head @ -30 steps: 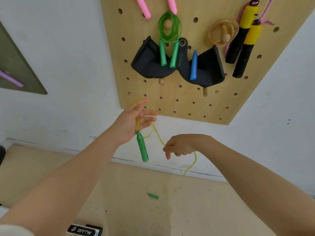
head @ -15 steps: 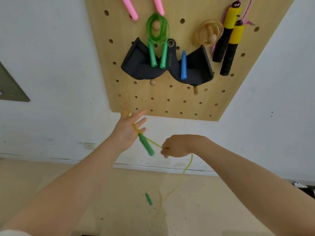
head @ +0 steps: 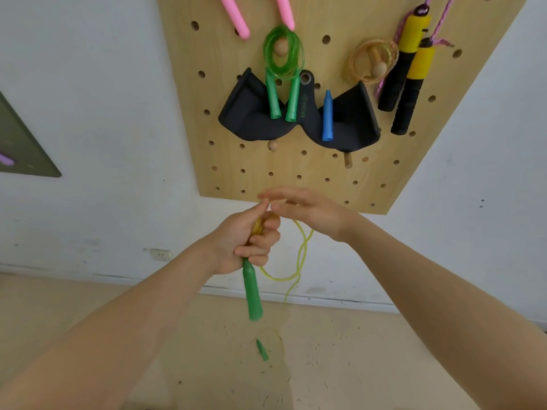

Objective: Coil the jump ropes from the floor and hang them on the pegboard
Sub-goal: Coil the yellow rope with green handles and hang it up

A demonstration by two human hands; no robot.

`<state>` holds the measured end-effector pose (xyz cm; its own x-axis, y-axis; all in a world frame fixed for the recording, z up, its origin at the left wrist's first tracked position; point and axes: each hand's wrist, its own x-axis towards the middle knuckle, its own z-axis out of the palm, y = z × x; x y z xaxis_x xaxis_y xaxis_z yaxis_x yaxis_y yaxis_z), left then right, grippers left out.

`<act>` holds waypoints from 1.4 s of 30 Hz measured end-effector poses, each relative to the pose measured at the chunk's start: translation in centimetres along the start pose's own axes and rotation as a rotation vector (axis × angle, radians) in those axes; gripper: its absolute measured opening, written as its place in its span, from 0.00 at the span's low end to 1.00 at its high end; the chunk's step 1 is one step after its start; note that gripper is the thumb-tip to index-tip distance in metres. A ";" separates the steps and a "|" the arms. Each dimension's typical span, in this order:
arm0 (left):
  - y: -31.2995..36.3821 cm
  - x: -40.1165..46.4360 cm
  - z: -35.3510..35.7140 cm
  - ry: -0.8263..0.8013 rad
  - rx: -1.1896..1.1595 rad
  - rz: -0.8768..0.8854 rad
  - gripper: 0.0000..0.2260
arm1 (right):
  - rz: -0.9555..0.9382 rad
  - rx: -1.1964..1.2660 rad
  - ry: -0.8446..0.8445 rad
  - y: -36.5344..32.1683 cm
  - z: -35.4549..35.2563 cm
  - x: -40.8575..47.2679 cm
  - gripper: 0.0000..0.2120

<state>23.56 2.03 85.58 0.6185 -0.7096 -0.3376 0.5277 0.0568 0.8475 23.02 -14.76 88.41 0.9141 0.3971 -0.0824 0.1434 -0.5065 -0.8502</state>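
My left hand (head: 248, 238) grips a yellow jump rope with turns of cord bunched in the fist, and its green handle (head: 252, 291) hangs down below the fingers. My right hand (head: 307, 210) is just above and right of it, fingers stretched out over the left fist and blurred; whether it touches the cord I cannot tell. A loop of yellow cord (head: 299, 255) droops under the right wrist and trails toward the floor. The rope's other green handle (head: 262, 349) lies on the floor. The wooden pegboard (head: 310, 173) is on the wall just above my hands.
On the pegboard hang a coiled green rope (head: 282, 54), an orange coil (head: 370, 60), a blue handle (head: 327, 116), yellow-black handles (head: 408, 75), pink handles (head: 236, 19) and a black pouch (head: 248, 116). Bare pegs (head: 272, 145) (head: 348, 161) stick out below the pouch. A wall socket (head: 161, 255) sits low left.
My left hand has closed round the cord and handle, which now hangs straight down. My right hand has risen from below to above the left fist, leaving a new loop hanging.
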 end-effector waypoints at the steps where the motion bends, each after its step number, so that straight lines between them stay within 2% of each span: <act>1: 0.2 -0.1 0.2 -0.012 0.006 0.001 0.19 | 0.015 0.084 -0.090 -0.1 0.3 -0.1 0.15; 4: 0.9 -0.4 0.4 -0.036 0.023 -0.009 0.19 | -0.006 0.194 -0.200 -0.3 0.8 0.0 0.10; 7: 1.1 -0.6 0.0 0.015 0.027 -0.009 0.21 | 0.007 0.107 -0.120 0.1 0.9 0.5 0.05; 10: 1.0 -0.6 -0.6 0.087 -0.016 0.013 0.25 | 0.063 0.094 -0.083 1.0 0.3 0.6 0.06; 14: 0.7 -0.4 -0.5 0.029 -0.054 0.094 0.25 | 0.059 0.231 -0.146 1.5 -0.6 0.6 0.09; 18: 0.9 0.0 -0.4 0.009 -0.133 0.166 0.26 | 0.071 0.417 -0.110 2.2 -1.4 0.7 0.10; 20: 1.0 0.0 -0.5 0.025 -0.105 0.127 0.26 | 0.086 0.415 -0.111 2.4 -1.5 0.5 0.11; 25: 1.9 0.1 0.1 0.009 0.060 -0.110 0.24 | 0.062 0.260 -0.097 2.0 -1.3 0.8 0.15; 27: 2.2 0.4 0.2 0.033 0.060 -0.122 0.21 | 0.056 0.229 -0.065 1.9 -1.3 0.8 0.18; 30: 2.1 0.6 -0.2 0.037 -0.029 -0.077 0.16 | 0.078 0.207 0.003 2.2 -1.4 0.8 0.09; 33: 1.7 0.5 -0.6 -0.002 -0.153 0.000 0.14 | 0.102 0.208 0.113 2.7 -1.8 0.8 0.09; 35: 1.5 0.5 -1.1 -0.026 -0.173 0.031 0.14 | 0.090 0.221 0.195 2.8 -2.3 0.7 0.04; 40: 1.2 0.4 -2.1 -0.057 -0.187 0.020 0.17 | 0.072 0.162 0.441 2.4 -3.0 1.4 0.10; 42: 1.3 0.4 -2.0 -0.038 -0.123 -0.009 0.17 | 0.076 0.155 0.460 2.5 -2.5 2.0 0.10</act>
<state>25.68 3.27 85.71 0.5925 -0.7363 -0.3270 0.6020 0.1349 0.7870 26.21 -17.15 87.44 0.9976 -0.0336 0.0613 0.0436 -0.3868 -0.9212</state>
